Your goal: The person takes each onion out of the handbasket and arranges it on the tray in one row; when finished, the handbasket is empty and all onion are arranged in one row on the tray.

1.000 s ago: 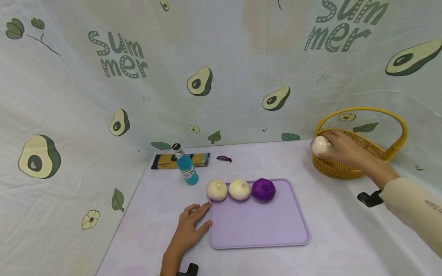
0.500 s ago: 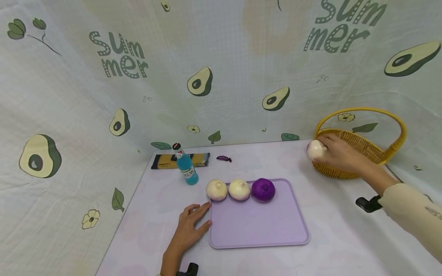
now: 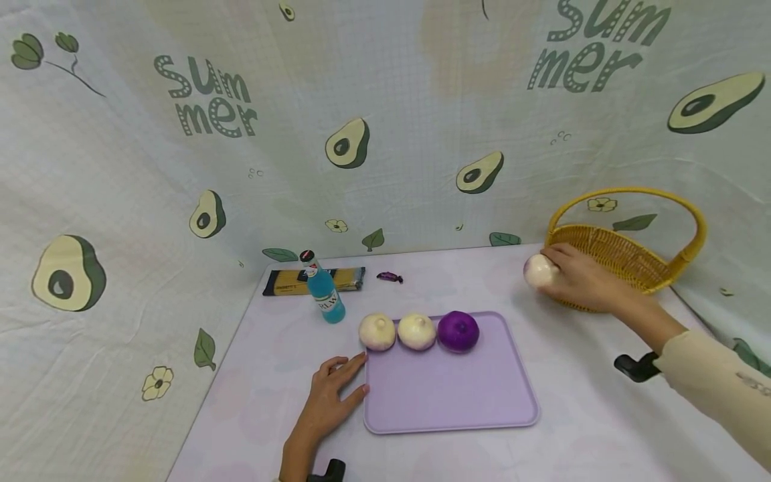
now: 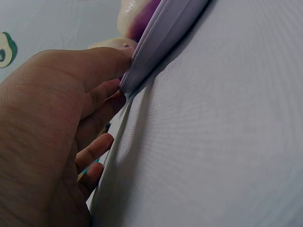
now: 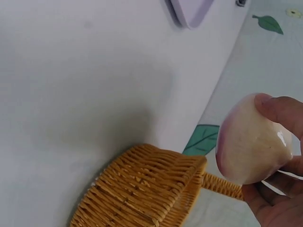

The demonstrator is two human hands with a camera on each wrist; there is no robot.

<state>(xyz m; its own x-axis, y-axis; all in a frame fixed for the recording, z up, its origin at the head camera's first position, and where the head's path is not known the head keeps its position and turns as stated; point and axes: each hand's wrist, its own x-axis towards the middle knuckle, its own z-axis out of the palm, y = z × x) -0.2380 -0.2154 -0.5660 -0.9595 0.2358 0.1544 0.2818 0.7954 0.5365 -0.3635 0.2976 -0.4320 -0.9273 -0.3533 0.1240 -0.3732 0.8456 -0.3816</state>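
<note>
My right hand (image 3: 579,276) grips a white-and-purple turnip (image 3: 540,271) between thumb and fingers, just in front of the wicker basket (image 3: 608,244). In the right wrist view the turnip (image 5: 251,142) shows its glossy pale side, above the basket's rim. At the left edge of the lilac tray (image 3: 452,395), my left hand (image 3: 328,398) rests with fingers spread, fingertips at the rim. Along the tray's back edge sit two pale turnips, one at the corner (image 3: 377,332) and one beside it (image 3: 417,332), then a deep purple one (image 3: 458,332).
Behind the tray on the left stand a blue bottle (image 3: 326,294) and a yellow-and-black spaghetti pack (image 3: 288,282). A small purple wrapped candy (image 3: 389,276) lies near the back edge. The basket's tall handle (image 3: 626,192) arches up against a patterned cloth backdrop.
My right hand has carried the turnip out from over the basket's rim, leftward and toward me. The left hand and the tray stay where they were.
</note>
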